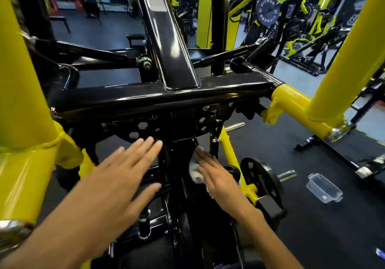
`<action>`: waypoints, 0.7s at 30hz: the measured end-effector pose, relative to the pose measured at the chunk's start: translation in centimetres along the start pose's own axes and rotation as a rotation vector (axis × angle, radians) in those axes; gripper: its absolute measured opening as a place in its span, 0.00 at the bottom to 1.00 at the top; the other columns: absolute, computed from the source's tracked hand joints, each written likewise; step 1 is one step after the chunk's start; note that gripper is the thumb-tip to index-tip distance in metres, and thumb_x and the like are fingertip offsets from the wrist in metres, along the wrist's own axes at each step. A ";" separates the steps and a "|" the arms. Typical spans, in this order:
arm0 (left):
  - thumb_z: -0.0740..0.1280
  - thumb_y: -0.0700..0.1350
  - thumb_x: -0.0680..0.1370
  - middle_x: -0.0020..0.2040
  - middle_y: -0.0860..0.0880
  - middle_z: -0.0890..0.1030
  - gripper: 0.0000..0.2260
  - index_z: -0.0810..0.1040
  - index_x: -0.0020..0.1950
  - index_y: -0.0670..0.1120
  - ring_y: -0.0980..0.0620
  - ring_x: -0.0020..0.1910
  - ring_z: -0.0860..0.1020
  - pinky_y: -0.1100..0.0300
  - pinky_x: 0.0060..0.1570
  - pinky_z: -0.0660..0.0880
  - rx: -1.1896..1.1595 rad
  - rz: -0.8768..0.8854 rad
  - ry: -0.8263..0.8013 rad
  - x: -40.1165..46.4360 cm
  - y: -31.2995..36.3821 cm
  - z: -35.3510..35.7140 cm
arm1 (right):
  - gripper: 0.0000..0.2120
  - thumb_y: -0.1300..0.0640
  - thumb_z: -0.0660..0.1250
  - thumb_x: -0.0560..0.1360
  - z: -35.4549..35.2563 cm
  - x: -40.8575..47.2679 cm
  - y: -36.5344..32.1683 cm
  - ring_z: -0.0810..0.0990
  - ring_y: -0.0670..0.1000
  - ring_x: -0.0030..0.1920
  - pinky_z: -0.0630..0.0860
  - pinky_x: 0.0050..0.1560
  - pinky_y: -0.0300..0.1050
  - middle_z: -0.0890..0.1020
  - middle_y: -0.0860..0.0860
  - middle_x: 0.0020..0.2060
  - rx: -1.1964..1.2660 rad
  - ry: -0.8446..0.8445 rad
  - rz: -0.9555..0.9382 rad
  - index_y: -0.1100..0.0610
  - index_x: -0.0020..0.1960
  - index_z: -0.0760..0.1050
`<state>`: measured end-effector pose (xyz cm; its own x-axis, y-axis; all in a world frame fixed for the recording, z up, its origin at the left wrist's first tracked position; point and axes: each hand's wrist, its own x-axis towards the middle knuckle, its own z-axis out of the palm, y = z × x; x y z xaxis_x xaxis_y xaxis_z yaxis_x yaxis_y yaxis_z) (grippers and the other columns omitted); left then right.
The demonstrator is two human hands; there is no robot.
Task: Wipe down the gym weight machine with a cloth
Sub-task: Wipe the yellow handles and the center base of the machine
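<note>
Head view catches the wiping step midway: right hand (216, 177) presses flat, fingers straight, on the white cloth (194, 172) against the weight machine (166, 93) upright at six o'clock, left hand (125, 168) hovering open, with the black crossbar at twelve o'clock likely due next.

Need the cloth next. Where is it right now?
In the head view, the cloth lies just right of centre, pressed flat under the right hand against the machine's black central post.

Dark gym floor (312, 237), clear plastic container (324, 188) lying on it, machine base (337, 156)
</note>
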<state>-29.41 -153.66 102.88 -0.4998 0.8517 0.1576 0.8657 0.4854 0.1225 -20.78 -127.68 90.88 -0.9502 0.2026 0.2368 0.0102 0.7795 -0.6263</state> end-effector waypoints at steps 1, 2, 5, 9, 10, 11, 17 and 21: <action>0.37 0.70 0.76 0.79 0.65 0.38 0.34 0.32 0.79 0.63 0.67 0.78 0.38 0.68 0.75 0.37 -0.046 0.018 -0.013 0.4 1.3 1.1 | 0.22 0.58 0.54 0.87 -0.2 0.1 0.6 0.48 0.35 0.79 0.48 0.78 0.31 0.53 0.37 0.79 -0.005 -0.008 -0.006 0.50 0.80 0.57; 0.35 0.70 0.75 0.77 0.67 0.33 0.33 0.30 0.78 0.64 0.69 0.76 0.33 0.69 0.75 0.34 -0.089 0.009 -0.063 1.1 2.3 2.3 | 0.22 0.59 0.55 0.87 -0.4 0.1 1.3 0.49 0.36 0.79 0.48 0.77 0.31 0.55 0.39 0.79 -0.024 -0.004 -0.013 0.52 0.80 0.59; 0.42 0.66 0.81 0.78 0.64 0.36 0.30 0.36 0.81 0.60 0.68 0.77 0.36 0.63 0.79 0.41 -0.190 -0.045 -0.095 3.7 3.7 6.5 | 0.18 0.61 0.56 0.86 -1.1 -0.5 3.6 0.61 0.46 0.78 0.51 0.78 0.36 0.69 0.50 0.76 -0.118 0.064 0.009 0.59 0.75 0.70; 0.47 0.60 0.85 0.80 0.61 0.38 0.28 0.41 0.82 0.57 0.64 0.78 0.37 0.61 0.79 0.41 -0.255 -0.085 -0.084 7.3 2.6 11.1 | 0.12 0.66 0.60 0.80 -1.6 -1.2 5.7 0.77 0.57 0.58 0.66 0.61 0.42 0.83 0.63 0.53 -0.162 0.238 0.104 0.67 0.56 0.81; 0.47 0.59 0.85 0.80 0.61 0.38 0.27 0.41 0.82 0.57 0.65 0.78 0.36 0.60 0.80 0.41 -0.254 -0.078 -0.082 8.0 2.4 11.8 | 0.12 0.65 0.58 0.81 -1.9 -1.2 5.9 0.78 0.58 0.54 0.67 0.55 0.42 0.82 0.63 0.50 -0.107 0.242 0.137 0.66 0.55 0.81; 0.47 0.59 0.85 0.80 0.62 0.36 0.27 0.40 0.82 0.57 0.66 0.77 0.34 0.59 0.80 0.40 -0.248 -0.064 -0.077 8.6 2.2 12.4 | 0.14 0.63 0.56 0.84 -2.2 -1.1 6.1 0.79 0.55 0.50 0.68 0.49 0.40 0.82 0.61 0.47 -0.017 0.260 0.212 0.63 0.52 0.80; 0.44 0.60 0.84 0.80 0.62 0.36 0.26 0.41 0.82 0.58 0.68 0.76 0.32 0.61 0.78 0.34 -0.310 -0.032 -0.029 8.8 1.7 13.7 | 0.15 0.54 0.54 0.87 -1.1 -1.4 6.1 0.74 0.49 0.46 0.68 0.49 0.42 0.77 0.50 0.46 0.175 0.397 0.522 0.48 0.45 0.74; 0.45 0.60 0.85 0.82 0.60 0.42 0.27 0.44 0.83 0.55 0.68 0.78 0.36 0.56 0.81 0.41 -0.426 -0.049 0.009 9.1 1.4 14.2 | 0.13 0.58 0.59 0.83 0.6 -0.9 3.3 0.76 0.56 0.53 0.67 0.65 0.54 0.81 0.58 0.46 0.098 0.476 0.471 0.56 0.46 0.79</action>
<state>-32.36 -142.47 90.58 -0.5422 0.8268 0.1499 0.7527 0.3987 0.5238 -20.12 -125.63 88.13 -0.6106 0.7638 0.2093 0.3397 0.4914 -0.8020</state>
